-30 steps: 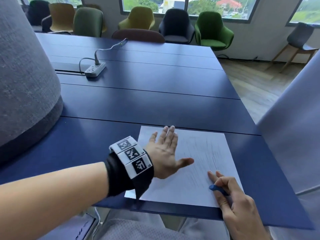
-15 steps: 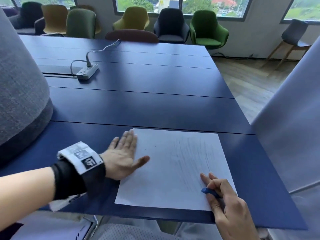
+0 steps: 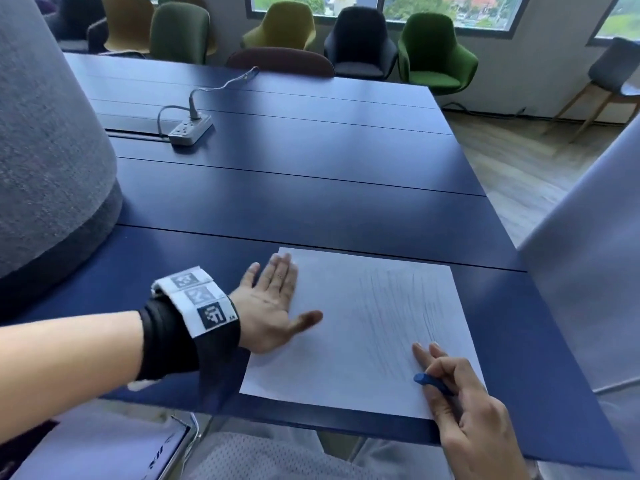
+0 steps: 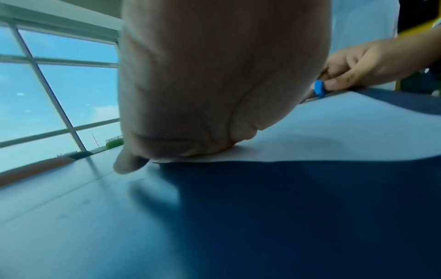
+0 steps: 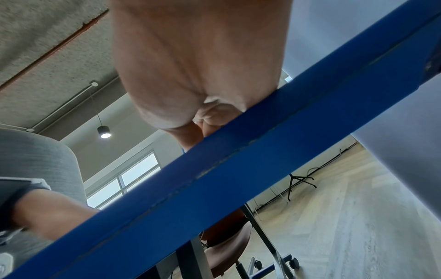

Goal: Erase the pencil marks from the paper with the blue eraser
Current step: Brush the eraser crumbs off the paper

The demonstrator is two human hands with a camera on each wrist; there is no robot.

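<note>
A white paper (image 3: 346, 341) with faint pencil strokes (image 3: 398, 313) on its right half lies near the front edge of the dark blue table (image 3: 311, 168). My left hand (image 3: 273, 303) lies flat with straight fingers on the paper's left edge, thumb spread onto the sheet. My right hand (image 3: 450, 386) pinches the blue eraser (image 3: 429, 382) at the paper's lower right, two fingers stretched onto the sheet. In the left wrist view the palm of my left hand (image 4: 214, 85) presses the paper (image 4: 310, 143); the eraser (image 4: 319, 90) shows in my right hand (image 4: 362, 64). The right wrist view shows only the heel of my right hand (image 5: 198, 66) at the table edge (image 5: 238, 169).
A white power strip (image 3: 190, 128) with its cable lies at the back left of the table. A grey padded chair back (image 3: 45, 150) rises at the left, a pale panel (image 3: 588, 289) at the right. Several colored chairs (image 3: 433, 46) stand beyond the table.
My left hand slid from the middle of the paper leftward to its left edge and stays there flat. My right hand keeps the eraser at the lower right corner.
</note>
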